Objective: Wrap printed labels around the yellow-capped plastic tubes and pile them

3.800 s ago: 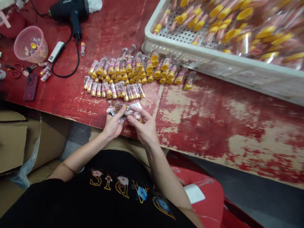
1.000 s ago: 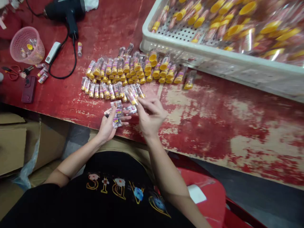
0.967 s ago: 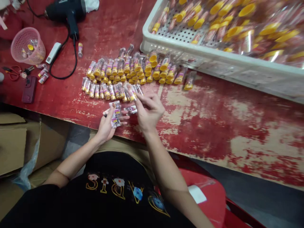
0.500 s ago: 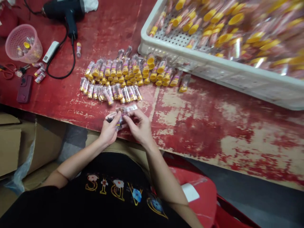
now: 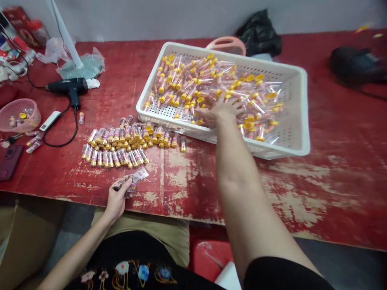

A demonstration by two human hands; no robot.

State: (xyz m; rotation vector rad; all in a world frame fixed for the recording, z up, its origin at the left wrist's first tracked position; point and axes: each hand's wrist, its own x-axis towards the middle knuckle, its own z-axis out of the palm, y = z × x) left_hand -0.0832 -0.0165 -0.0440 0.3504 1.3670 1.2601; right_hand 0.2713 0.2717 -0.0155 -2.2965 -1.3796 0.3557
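My left hand [image 5: 117,201] is closed on small clear printed wrappers [image 5: 134,181] over the table's front edge. My right hand [image 5: 222,110] reaches into the white perforated basket [image 5: 303,108], its fingers spread over clear tubes with yellow caps [image 5: 187,86]; nothing is seen gripped in it. Rows of small wrapped tubes with yellow caps [image 5: 115,137] lie on the red table between my left hand and the basket, some stacked on others.
At the left are a black heat gun [image 5: 69,85] with a looping cable, a pink basket [image 5: 33,120] and a dark red phone [image 5: 10,162]. Behind the white basket lie a black bag [image 5: 260,34] and a pink handle [image 5: 226,43]. A blurred dark object [image 5: 355,66] stands far right.
My right hand has left the wrappers by my left hand and stretched forward into the basket, its fingers now spread. My left hand still holds the wrappers. The view has tilted up and right.
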